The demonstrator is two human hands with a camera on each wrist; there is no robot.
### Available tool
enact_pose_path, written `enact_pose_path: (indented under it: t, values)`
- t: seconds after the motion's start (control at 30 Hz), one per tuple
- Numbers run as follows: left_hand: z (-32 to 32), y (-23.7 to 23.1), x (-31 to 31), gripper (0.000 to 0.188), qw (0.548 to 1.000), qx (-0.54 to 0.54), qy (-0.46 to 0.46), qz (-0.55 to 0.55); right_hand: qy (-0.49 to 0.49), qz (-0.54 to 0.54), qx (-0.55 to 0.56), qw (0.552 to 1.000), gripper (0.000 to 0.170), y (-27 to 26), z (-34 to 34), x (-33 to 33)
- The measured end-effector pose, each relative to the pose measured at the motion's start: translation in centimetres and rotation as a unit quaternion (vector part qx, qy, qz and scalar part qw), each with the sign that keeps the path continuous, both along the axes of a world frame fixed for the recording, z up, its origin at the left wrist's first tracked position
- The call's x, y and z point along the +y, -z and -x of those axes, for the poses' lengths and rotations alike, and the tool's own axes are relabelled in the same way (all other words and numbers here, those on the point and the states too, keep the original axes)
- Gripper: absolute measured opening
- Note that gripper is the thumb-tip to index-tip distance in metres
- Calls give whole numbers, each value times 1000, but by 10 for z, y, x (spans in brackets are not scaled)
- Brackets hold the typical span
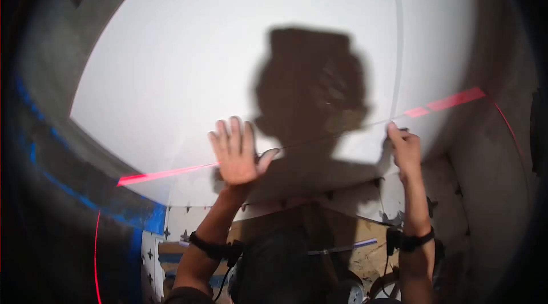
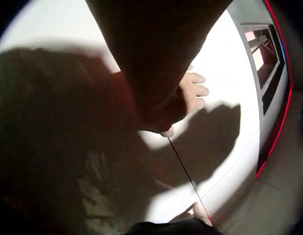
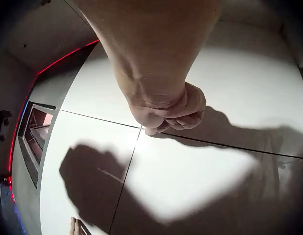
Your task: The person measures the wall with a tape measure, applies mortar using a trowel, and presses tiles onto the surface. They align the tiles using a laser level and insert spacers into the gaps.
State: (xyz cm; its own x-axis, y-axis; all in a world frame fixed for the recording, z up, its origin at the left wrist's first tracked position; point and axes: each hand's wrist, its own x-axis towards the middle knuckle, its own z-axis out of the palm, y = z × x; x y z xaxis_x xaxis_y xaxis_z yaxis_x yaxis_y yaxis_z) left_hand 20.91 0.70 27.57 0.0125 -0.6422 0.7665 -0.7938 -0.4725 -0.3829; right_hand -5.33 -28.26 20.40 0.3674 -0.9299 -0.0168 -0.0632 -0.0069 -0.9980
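Large white tiles (image 1: 171, 75) cover the wall, with a thin joint running between them and a second joint meeting it. My left hand (image 1: 235, 155) lies spread over the tile at the joint, fingers up and thumb out to the right. In the left wrist view the forearm hides much of that left hand (image 2: 193, 93). My right hand (image 1: 405, 147) has its fingers curled, with one fingertip at the point where the joints meet. The right wrist view shows the right hand (image 3: 176, 110) from behind, fingers folded, nothing visible held in them.
A red laser line (image 1: 456, 98) runs along the joint. Dark cross-shaped spacers (image 1: 167, 232) sit along the lower tile edges. Blue coating (image 1: 154, 218) marks the wall at left. A framed window opening (image 2: 264, 61) shows beside the tiles. Shadows of head and arms fall across the tiles.
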Motion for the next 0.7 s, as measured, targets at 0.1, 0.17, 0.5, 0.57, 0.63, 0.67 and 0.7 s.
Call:
enact_pose_path:
  t: [0.1,0.17,0.5,0.57,0.63,0.67,0.7]
  values:
    - [-18,-1,52,50,996,-2,85,33,-22,-36,30,999,50,7,6,8]
    - [-40,19,99,25,986,80,130,65,-53,4,68,996,54,44,13,5]
    - [-189,71,322,31,667,576,-92,464,-197,162,324,911,50,66,58,3]
    - [-205,55,324,31,551,645,-18,529,-187,115,463,859,33,9,48,36]
    - [-217,56,328,31,529,673,106,507,-222,279,381,853,39,-17,30,68]
    - [-220,58,327,32,503,675,120,526,-205,262,422,843,41,-25,29,70]
    - [-225,62,329,30,499,667,163,528,-184,245,462,832,44,-38,24,78]
